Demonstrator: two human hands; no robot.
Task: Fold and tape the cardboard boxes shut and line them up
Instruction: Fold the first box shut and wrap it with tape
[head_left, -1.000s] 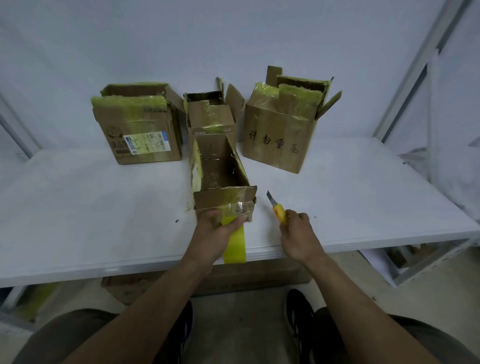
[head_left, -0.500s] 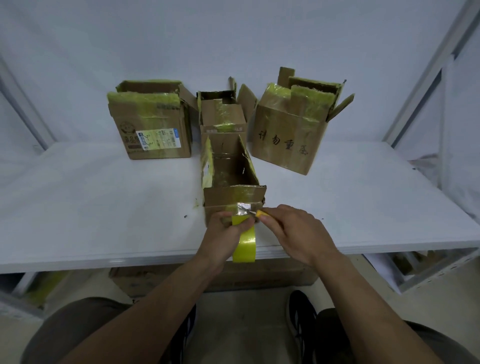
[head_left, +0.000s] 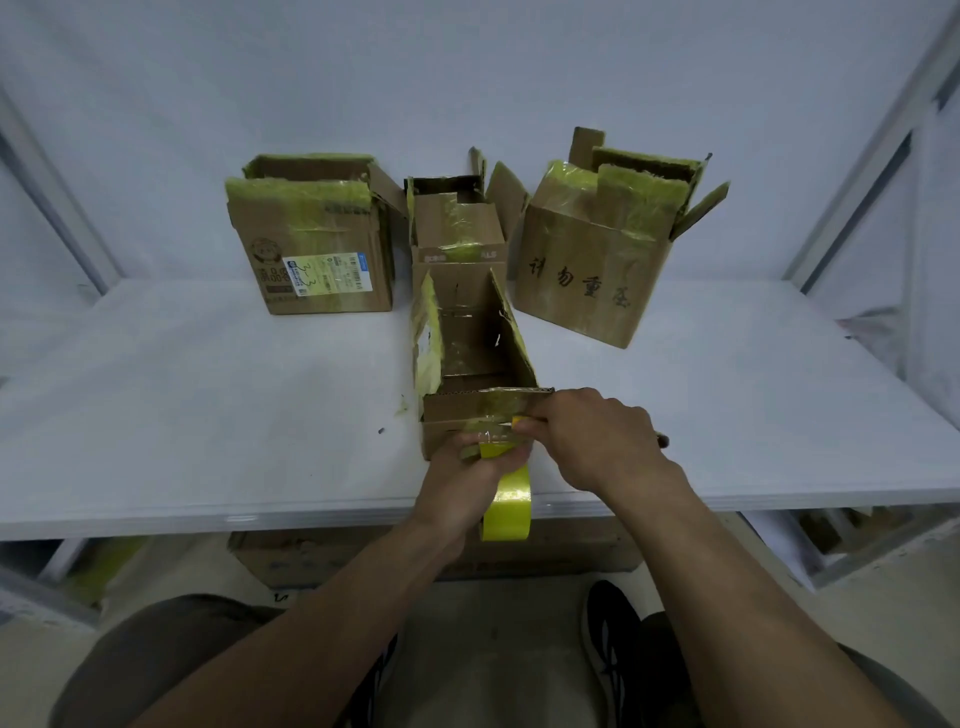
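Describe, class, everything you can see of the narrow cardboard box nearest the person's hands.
The narrow box is brown corrugated cardboard, long and open-topped, side flaps upright, yellow-green tape remnants on the left flap. It stands end-on near the front edge of the white table. The left hand holds a yellow tape roll at its near end; the right hand holds a yellow-handled cutter against the tape there.

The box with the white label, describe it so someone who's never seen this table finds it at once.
On the white table, three cardboard boxes stand along the back wall. The labelled box is the leftmost. It alone has a white printed label on its front; the middle box is smaller, and the right box carries black handwritten characters.
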